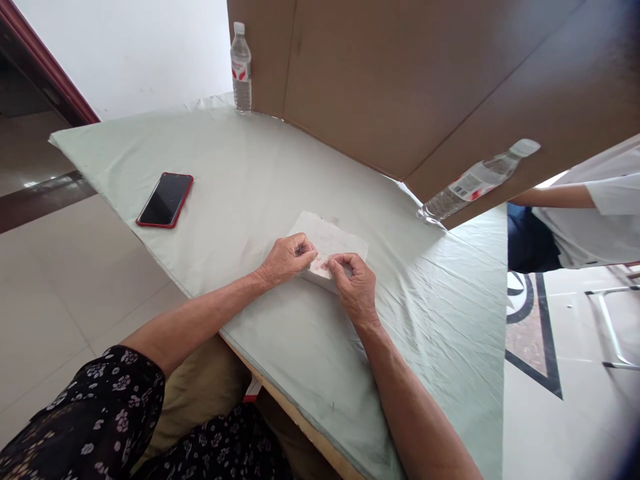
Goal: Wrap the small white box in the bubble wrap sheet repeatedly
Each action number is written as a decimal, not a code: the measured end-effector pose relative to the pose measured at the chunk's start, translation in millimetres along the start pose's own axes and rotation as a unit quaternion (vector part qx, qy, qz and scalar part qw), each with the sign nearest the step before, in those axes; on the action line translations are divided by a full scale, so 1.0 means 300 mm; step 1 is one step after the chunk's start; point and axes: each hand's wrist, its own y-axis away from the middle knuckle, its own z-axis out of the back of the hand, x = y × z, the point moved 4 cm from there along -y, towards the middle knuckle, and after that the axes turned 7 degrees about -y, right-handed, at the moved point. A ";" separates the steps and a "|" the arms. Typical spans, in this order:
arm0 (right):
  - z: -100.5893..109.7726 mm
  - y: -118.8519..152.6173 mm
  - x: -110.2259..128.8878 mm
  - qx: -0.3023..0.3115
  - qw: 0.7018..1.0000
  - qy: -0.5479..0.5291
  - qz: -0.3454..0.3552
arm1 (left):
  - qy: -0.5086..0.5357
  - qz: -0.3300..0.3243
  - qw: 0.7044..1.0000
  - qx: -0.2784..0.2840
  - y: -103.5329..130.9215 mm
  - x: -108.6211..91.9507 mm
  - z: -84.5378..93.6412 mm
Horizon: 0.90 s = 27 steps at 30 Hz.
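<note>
A white, paper-like sheet (337, 237) lies on top of a low pale block or box on the cloth-covered table, partly hidden by my hands. Over its near edge, a small pale piece with reddish marks (321, 265) stretches between my fingertips; its kind is too small to tell. My left hand (289, 260) is closed in a pinch at the left side of this piece. From the right, my right hand (356, 287) pinches its other side, thumb and forefinger together. The hands are only a little apart.
A phone in a red case (166, 200) lies at the table's left. Brown cardboard panels (360, 87) stand at the back, with one water bottle (242, 70) at their left end and another bottle (477, 183) leaning at right. Beyond them, a person's sleeve (617, 197) shows.
</note>
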 end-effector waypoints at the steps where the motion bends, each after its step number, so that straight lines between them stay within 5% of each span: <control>1: 0.001 -0.001 -0.004 -0.002 1.000 0.005 0.003 | 0.000 0.000 1.000 0.002 -0.001 0.002 -0.001; 5: 0.012 -0.007 -0.013 -0.006 0.999 0.029 0.025 | -0.010 0.001 1.000 0.003 -0.004 0.009 0.002; 10: 0.039 0.031 0.092 -0.058 0.967 0.181 0.169 | -0.030 0.001 1.000 0.008 -0.003 0.008 0.007; 14: -0.017 0.077 0.169 0.032 0.932 0.259 0.251 | -0.031 -0.007 0.999 0.014 -0.004 0.003 0.006; 18: -0.063 0.089 0.158 0.090 0.913 0.305 0.255 | -0.034 -0.003 0.999 0.024 -0.012 -0.008 0.028; 27: -0.076 0.091 0.130 0.077 0.899 0.336 0.269 | -0.135 -0.001 0.988 0.078 -0.015 0.019 0.121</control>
